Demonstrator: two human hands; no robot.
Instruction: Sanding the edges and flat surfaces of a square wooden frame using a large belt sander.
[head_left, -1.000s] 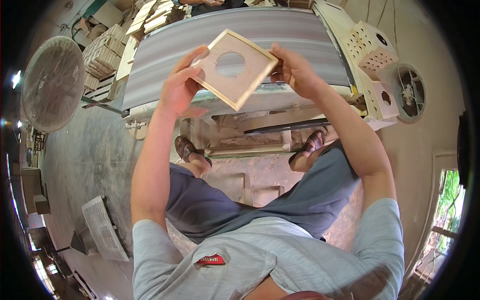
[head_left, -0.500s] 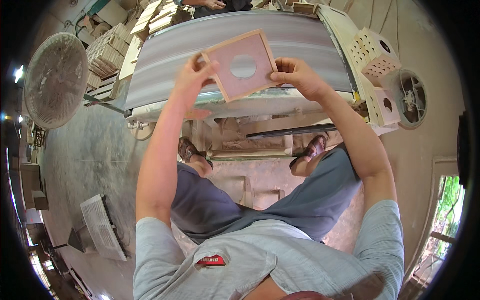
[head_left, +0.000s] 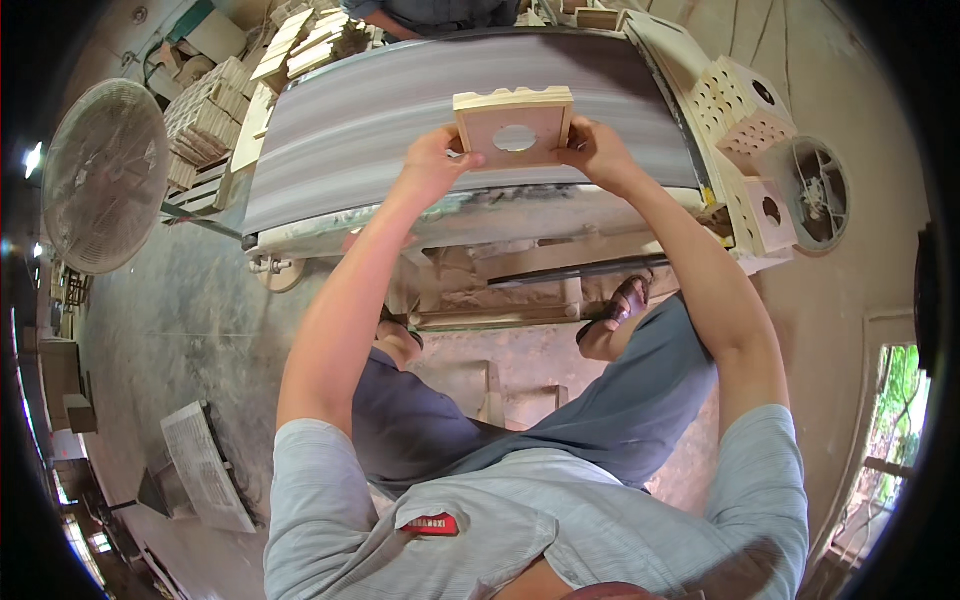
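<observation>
My left grip and right grip each pinch one side of a shallow wooden frame, and I hold it above the nearer half of the grey belt, though I cannot tell whether it touches. Its scalloped edge faces up; right of the belt stands a wooden box full of small holes, left of it a round fan, and beyond its far edge a co-worker in dark clothing.

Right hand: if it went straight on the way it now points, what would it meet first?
The right hand would first meet the wooden piece, whose right edge it holds. Farther along, the wide grey striped surface seems to lie behind, but the depth is unclear.
</observation>
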